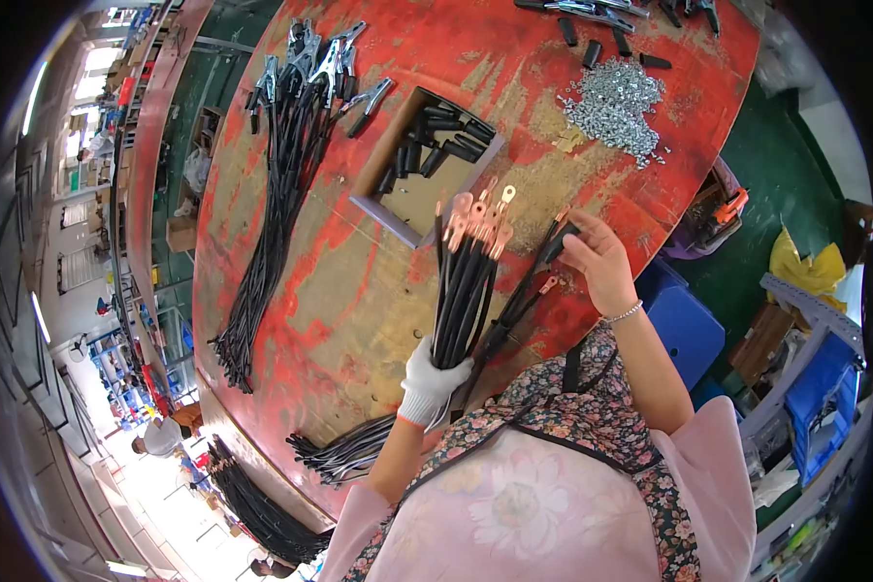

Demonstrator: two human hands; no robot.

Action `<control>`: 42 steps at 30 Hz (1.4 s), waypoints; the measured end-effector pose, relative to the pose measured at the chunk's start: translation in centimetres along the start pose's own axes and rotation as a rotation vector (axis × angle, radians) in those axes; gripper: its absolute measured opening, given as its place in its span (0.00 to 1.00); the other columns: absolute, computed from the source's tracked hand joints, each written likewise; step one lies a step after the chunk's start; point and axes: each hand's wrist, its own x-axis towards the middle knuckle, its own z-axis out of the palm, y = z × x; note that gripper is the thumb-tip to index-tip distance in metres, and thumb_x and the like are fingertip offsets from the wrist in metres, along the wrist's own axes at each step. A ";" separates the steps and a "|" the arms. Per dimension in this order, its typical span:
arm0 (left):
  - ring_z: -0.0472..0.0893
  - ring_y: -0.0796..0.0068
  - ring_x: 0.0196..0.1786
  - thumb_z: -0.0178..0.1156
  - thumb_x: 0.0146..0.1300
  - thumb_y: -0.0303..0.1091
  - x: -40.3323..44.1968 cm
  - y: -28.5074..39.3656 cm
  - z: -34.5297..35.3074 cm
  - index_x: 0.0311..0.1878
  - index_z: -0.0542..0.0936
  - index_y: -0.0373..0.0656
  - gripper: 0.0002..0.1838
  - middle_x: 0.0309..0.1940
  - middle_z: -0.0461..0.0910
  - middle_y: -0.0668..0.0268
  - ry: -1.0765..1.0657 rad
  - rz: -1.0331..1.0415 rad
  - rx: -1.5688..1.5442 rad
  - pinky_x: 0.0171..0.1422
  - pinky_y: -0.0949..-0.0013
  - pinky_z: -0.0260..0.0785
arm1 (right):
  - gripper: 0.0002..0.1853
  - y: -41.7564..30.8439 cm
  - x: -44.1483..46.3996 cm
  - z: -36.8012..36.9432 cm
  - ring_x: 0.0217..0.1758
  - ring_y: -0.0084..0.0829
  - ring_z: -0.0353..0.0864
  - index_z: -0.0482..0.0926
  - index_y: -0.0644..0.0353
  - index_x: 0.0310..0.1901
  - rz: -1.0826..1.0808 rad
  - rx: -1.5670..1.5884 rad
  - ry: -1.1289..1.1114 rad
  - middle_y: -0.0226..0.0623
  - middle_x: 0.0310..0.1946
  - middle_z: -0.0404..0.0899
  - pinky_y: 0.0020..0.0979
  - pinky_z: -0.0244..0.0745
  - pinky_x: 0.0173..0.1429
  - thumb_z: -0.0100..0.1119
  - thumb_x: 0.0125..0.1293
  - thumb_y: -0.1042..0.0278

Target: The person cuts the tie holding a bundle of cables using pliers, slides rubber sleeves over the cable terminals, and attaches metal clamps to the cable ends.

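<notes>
The person's left hand (433, 381), in a white knitted glove, is closed around a bundle of black cables (464, 308), copper lugs fanned toward the far edge of the worn red worktop (330, 281), above its near edge. The bare right hand (599, 260) has thumb and fingertips drawn together, apparently on a black sleeve (551, 249) at the end of a cable in the loose cables (506, 315) just right of the bundle; how firmly it pinches cannot be told. Good handling here would keep the left grip low and snug, leaving the lugs free and level, while the right picks out one cable near its end, clear of its neighbours, and avoids bending the lug. An open box (428, 237) of black sleeves stands just beyond the bundle, around the worktop's middle. Cables with metal clamps (332, 63) lie toward the far left corner, a heap of small metal nuts (615, 109) toward the far right corner, and more cables (344, 450) by the near left edge. No brand, label or writing is legible.
</notes>
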 end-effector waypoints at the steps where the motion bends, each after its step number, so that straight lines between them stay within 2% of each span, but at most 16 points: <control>1: 0.79 0.80 0.39 0.73 0.44 0.34 -1.1 0.5 -0.9 0.49 0.76 0.35 0.28 0.37 0.82 0.64 0.004 0.003 0.004 0.47 0.73 0.72 | 0.19 -0.1 0.2 0.5 0.45 0.22 0.78 0.69 0.64 0.57 -0.011 0.034 0.008 0.31 0.43 0.76 0.27 0.77 0.49 0.59 0.65 0.73; 4: 0.81 0.77 0.41 0.72 0.45 0.35 -4.0 4.7 -2.5 0.51 0.75 0.36 0.28 0.39 0.83 0.60 -0.052 -0.003 0.069 0.48 0.71 0.72 | 0.17 -1.3 0.4 3.0 0.44 0.22 0.78 0.71 0.62 0.54 -0.060 0.188 0.002 0.30 0.41 0.76 0.27 0.77 0.49 0.59 0.65 0.73; 6: 0.78 0.82 0.34 0.74 0.44 0.32 -5.2 6.4 -2.5 0.43 0.77 0.36 0.23 0.33 0.83 0.67 0.008 0.058 -0.078 0.41 0.74 0.73 | 0.14 -2.6 -0.2 5.4 0.43 0.21 0.78 0.72 0.61 0.51 -0.089 0.255 -0.036 0.28 0.39 0.76 0.27 0.77 0.49 0.59 0.65 0.72; 7: 0.79 0.82 0.34 0.74 0.44 0.32 -5.4 6.9 -2.6 0.43 0.77 0.36 0.23 0.33 0.83 0.67 -0.015 0.044 -0.167 0.41 0.74 0.73 | 0.14 -2.9 -0.3 6.1 0.42 0.21 0.78 0.73 0.61 0.51 -0.102 0.271 -0.056 0.27 0.38 0.76 0.28 0.77 0.49 0.60 0.65 0.73; 11: 0.79 0.82 0.34 0.74 0.44 0.32 -5.9 6.3 -2.8 0.44 0.77 0.36 0.23 0.34 0.83 0.67 -0.024 0.038 -0.194 0.41 0.74 0.73 | 0.14 -3.5 -0.8 8.0 0.40 0.20 0.77 0.73 0.60 0.50 -0.160 0.290 -0.106 0.26 0.37 0.75 0.29 0.78 0.50 0.61 0.63 0.75; 15: 0.79 0.82 0.35 0.74 0.45 0.31 -5.7 3.7 -2.8 0.45 0.76 0.36 0.24 0.34 0.83 0.67 -0.013 0.112 -0.034 0.42 0.74 0.74 | 0.14 -3.9 -1.4 8.5 0.40 0.20 0.77 0.73 0.60 0.49 -0.171 0.317 -0.123 0.26 0.36 0.75 0.29 0.78 0.49 0.62 0.62 0.75; 18: 0.79 0.82 0.35 0.74 0.45 0.31 -5.7 3.1 -2.8 0.45 0.75 0.36 0.24 0.34 0.83 0.67 -0.014 0.127 -0.012 0.42 0.74 0.74 | 0.15 -4.4 -2.0 8.6 0.40 0.20 0.78 0.73 0.62 0.49 -0.226 0.203 -0.104 0.28 0.38 0.76 0.26 0.78 0.47 0.64 0.61 0.76; 20: 0.79 0.82 0.35 0.74 0.45 0.31 -5.6 3.2 -2.7 0.45 0.75 0.36 0.24 0.34 0.83 0.67 -0.018 0.121 -0.010 0.42 0.74 0.74 | 0.17 -5.1 -2.4 8.7 0.40 0.20 0.78 0.72 0.65 0.48 -0.381 0.079 -0.110 0.33 0.39 0.77 0.23 0.77 0.44 0.66 0.59 0.76; 21: 0.79 0.82 0.35 0.74 0.45 0.31 -5.7 3.3 -2.8 0.46 0.75 0.35 0.24 0.34 0.83 0.67 -0.020 0.110 0.014 0.43 0.74 0.74 | 0.17 -5.3 -2.4 8.7 0.40 0.20 0.78 0.72 0.65 0.48 -0.382 0.079 -0.108 0.33 0.39 0.77 0.23 0.77 0.44 0.66 0.59 0.76; 23: 0.79 0.82 0.35 0.74 0.45 0.31 -5.8 3.7 -2.8 0.46 0.75 0.35 0.25 0.34 0.83 0.66 -0.021 0.098 0.038 0.43 0.74 0.74 | 0.19 -5.6 -2.2 8.5 0.41 0.20 0.79 0.72 0.66 0.47 -0.473 -0.113 -0.066 0.36 0.39 0.78 0.21 0.76 0.43 0.69 0.56 0.75; 32: 0.80 0.81 0.38 0.74 0.44 0.31 -5.7 3.9 -2.6 0.49 0.75 0.35 0.27 0.37 0.83 0.64 -0.023 0.134 0.015 0.44 0.73 0.74 | 0.16 -8.0 -0.7 8.6 0.41 0.22 0.80 0.73 0.66 0.45 -0.333 -0.317 -0.166 0.35 0.39 0.79 0.22 0.77 0.44 0.68 0.58 0.74; 36: 0.80 0.81 0.37 0.74 0.45 0.31 -5.5 3.9 -2.8 0.48 0.75 0.35 0.26 0.37 0.83 0.65 -0.041 0.106 0.021 0.43 0.73 0.74 | 0.15 -7.6 -0.3 8.8 0.42 0.22 0.80 0.73 0.66 0.45 -0.367 -0.153 -0.271 0.36 0.40 0.79 0.23 0.78 0.45 0.67 0.59 0.75; 38: 0.80 0.81 0.37 0.74 0.45 0.31 -5.5 4.0 -2.8 0.47 0.74 0.35 0.26 0.36 0.83 0.65 -0.049 0.108 0.026 0.43 0.73 0.74 | 0.14 -7.3 -0.2 8.9 0.43 0.23 0.80 0.72 0.66 0.45 -0.298 -0.072 -0.330 0.36 0.41 0.79 0.24 0.79 0.46 0.65 0.59 0.77; 42: 0.80 0.81 0.36 0.74 0.45 0.32 -5.6 4.5 -2.7 0.46 0.75 0.35 0.26 0.36 0.83 0.66 -0.030 0.094 0.014 0.43 0.73 0.74 | 0.15 -7.2 -0.1 8.3 0.43 0.22 0.80 0.72 0.66 0.46 -0.260 -0.140 -0.298 0.36 0.41 0.79 0.24 0.79 0.46 0.65 0.59 0.76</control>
